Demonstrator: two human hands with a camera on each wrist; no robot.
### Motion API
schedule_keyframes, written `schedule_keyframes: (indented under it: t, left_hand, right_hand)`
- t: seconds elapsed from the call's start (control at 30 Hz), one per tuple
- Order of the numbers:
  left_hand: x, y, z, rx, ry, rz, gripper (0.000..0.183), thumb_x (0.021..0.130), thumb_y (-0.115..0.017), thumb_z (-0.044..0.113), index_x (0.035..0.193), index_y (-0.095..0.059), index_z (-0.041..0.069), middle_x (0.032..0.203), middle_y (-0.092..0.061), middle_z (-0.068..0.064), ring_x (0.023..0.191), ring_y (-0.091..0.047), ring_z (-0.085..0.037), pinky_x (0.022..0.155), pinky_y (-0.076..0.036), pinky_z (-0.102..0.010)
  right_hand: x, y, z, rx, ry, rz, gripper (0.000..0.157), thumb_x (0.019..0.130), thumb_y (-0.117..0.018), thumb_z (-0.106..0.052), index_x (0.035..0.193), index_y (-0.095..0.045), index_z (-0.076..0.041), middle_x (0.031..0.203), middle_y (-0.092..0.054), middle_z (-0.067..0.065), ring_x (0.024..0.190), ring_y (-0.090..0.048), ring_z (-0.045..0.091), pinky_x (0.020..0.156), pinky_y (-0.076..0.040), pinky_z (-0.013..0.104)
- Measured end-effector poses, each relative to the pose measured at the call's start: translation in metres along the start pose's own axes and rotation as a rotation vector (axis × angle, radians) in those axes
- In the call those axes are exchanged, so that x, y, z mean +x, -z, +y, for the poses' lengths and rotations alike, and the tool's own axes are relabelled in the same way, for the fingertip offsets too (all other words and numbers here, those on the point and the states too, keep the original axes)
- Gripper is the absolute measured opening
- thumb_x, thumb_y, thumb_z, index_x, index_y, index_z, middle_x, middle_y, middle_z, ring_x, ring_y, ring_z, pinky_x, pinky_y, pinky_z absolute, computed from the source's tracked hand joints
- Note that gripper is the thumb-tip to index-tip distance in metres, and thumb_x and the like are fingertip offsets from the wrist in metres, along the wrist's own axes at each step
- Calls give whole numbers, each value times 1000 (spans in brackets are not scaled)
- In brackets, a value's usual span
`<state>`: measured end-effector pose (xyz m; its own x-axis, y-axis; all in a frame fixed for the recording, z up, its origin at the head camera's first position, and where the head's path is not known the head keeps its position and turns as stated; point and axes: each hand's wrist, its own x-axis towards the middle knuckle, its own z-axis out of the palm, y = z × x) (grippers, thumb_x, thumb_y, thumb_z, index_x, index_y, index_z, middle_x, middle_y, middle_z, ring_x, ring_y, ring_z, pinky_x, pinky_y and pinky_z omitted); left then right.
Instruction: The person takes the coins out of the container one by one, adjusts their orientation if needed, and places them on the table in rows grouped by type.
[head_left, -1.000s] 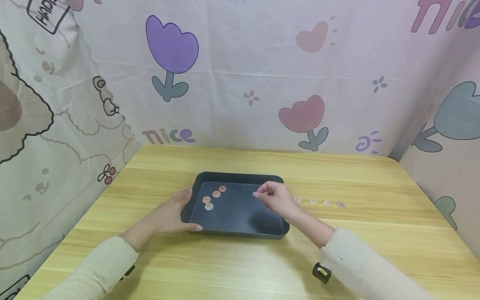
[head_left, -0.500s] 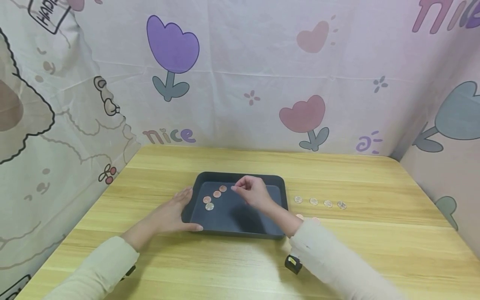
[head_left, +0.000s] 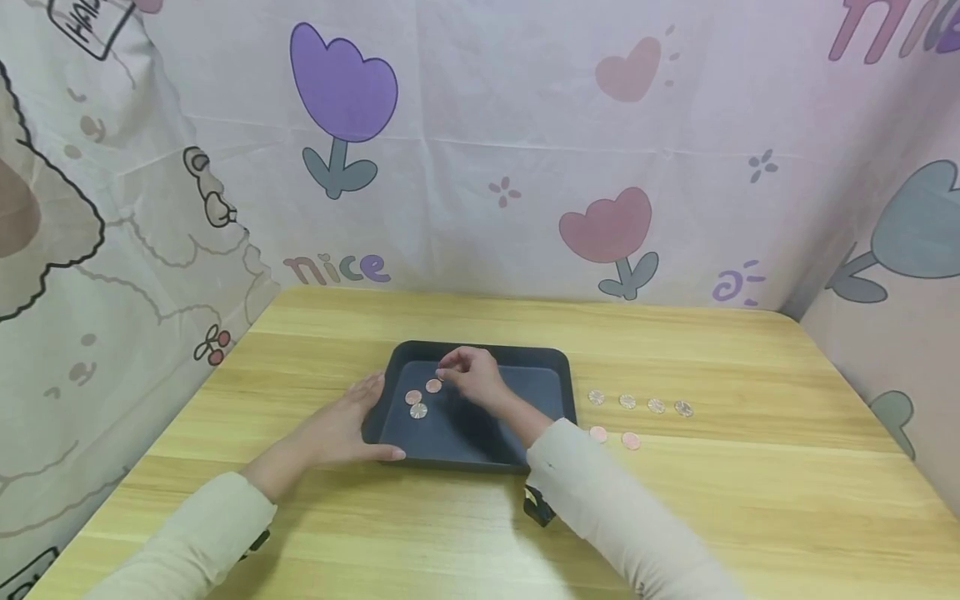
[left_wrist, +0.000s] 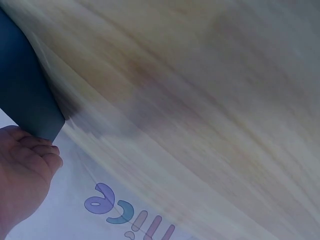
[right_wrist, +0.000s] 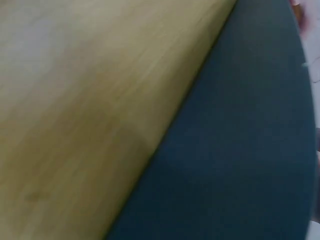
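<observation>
My left hand (head_left: pixel 348 427) rests on the left end of a dark rectangular tray (head_left: pixel 555 360), its fingers along the side wall and its thumb on the front rim. The left wrist view has those fingers (left_wrist: pixel 37 150) at the edge of the wall. Over the tray's back left part is my right hand (head_left: pixel 477 379), thumb and index finger pinching at a copper-coloured coin that they mostly cover. Close by in the tray lie two more copper-coloured coins, one (head_left: pixel 433 386) nearer the fingertips and one (head_left: pixel 413 397) touching a silvery coin (head_left: pixel 418 411).
On the wooden table (head_left: pixel 480 533), right of the tray, several silvery coins (head_left: pixel 627 402) form a row. In front of them lie two copper-coloured coins (head_left: pixel 631 441). A patterned cloth (head_left: pixel 465 108) hangs behind the table. The tray's outer wall (right_wrist: pixel 225 125) fills much of the right wrist view.
My right hand has moved left across the tray, from its right part to the copper-coloured coin at the back left. Two copper-coloured coins on the table came into sight. My left hand has stayed put.
</observation>
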<state>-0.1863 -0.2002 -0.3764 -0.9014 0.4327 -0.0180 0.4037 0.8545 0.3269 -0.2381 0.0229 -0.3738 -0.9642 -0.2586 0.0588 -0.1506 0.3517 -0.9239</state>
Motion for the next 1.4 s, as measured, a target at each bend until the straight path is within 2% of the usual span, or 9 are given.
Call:
schedule_keyframes:
  t: [0.2, 0.37, 0.57, 0.77, 1.0, 1.17, 1.27, 1.33, 1.4]
  left_hand:
    - [0, 2, 1, -3, -4, -4, 114, 64, -62, 70, 141, -20, -4, 148, -21, -22, 135, -22, -41, 104, -30, -55]
    - [-1, 2, 1, -1, -14, 2, 113, 64, -62, 69, 141, -21, -5, 147, -22, -22, 134, -23, -41, 104, -31, -55]
    - [-2, 2, -1, -1, -16, 6, 113, 65, -62, 68, 140, -22, -6, 147, -22, -23, 134, -23, -41, 105, -29, -54]
    - [-2, 2, -2, 7, -13, 9, 114, 65, -61, 70, 140, -22, -6, 147, -21, -23, 134, -23, -42, 104, -30, -54]
    - [-2, 1, -2, -3, -10, 7, 114, 64, -61, 70, 140, -21, -5, 148, -21, -22, 134, -22, -41, 105, -28, -55]
    - [-1, 0, -2, -1, -19, 9, 114, 64, -62, 69, 140, -22, -6, 147, -22, -23, 134, -23, -42, 105, -29, -54]
    - [0, 0, -2, 2, -21, 10, 114, 64, -61, 70, 140, -22, -6, 147, -22, -23, 134, -23, -41, 105, -29, -54]
    - [0, -1, -2, 1, -23, 8, 114, 64, -61, 70, 140, -21, -6, 147, -22, -23, 134, -23, -41, 105, -29, -53]
    - [1, -1, -2, 2, -24, 8, 114, 64, -61, 70, 140, -21, -6, 147, -22, -23, 134, -23, -41, 105, -29, -53]
  right_hand:
    - [8, -11, 3, -16, -65, -64, 20, 83, -62, -7, 101, -63, 1, 70, -61, 13, 45, -45, 8, 42, -40, 19]
    - [13, -17, 8, -35, -142, -105, 25, 82, -64, -10, 106, -63, -1, 59, -51, 0, 43, -44, 9, 38, -35, 19]
    - [17, -20, 9, -109, -163, -189, 29, 84, -62, -10, 112, -62, -3, 61, -48, 0, 42, -43, 10, 38, -35, 20]
    - [17, -20, 9, -155, -161, -213, 30, 85, -61, -10, 114, -62, -3, 57, -51, 2, 37, -41, 9, 34, -34, 19]
    - [14, -20, 9, -184, -152, -186, 17, 83, -62, -8, 99, -65, 1, 53, -50, 1, 36, -42, 9, 33, -34, 19]
    - [10, -18, 9, -259, -139, -177, 9, 80, -66, -6, 86, -64, 0, 53, -49, -1, 37, -43, 9, 35, -35, 19]
    - [9, -16, 10, -291, -136, -169, 8, 78, -68, -6, 82, -64, 0, 55, -49, -2, 38, -43, 9, 37, -36, 19]
    - [8, -15, 10, -303, -133, -165, 8, 77, -69, -5, 82, -65, 0, 65, -58, 1, 41, -43, 8, 39, -36, 18]
    - [7, -14, 11, -347, -125, -169, 8, 77, -69, -6, 80, -65, -1, 68, -59, 1, 44, -43, 8, 42, -36, 17]
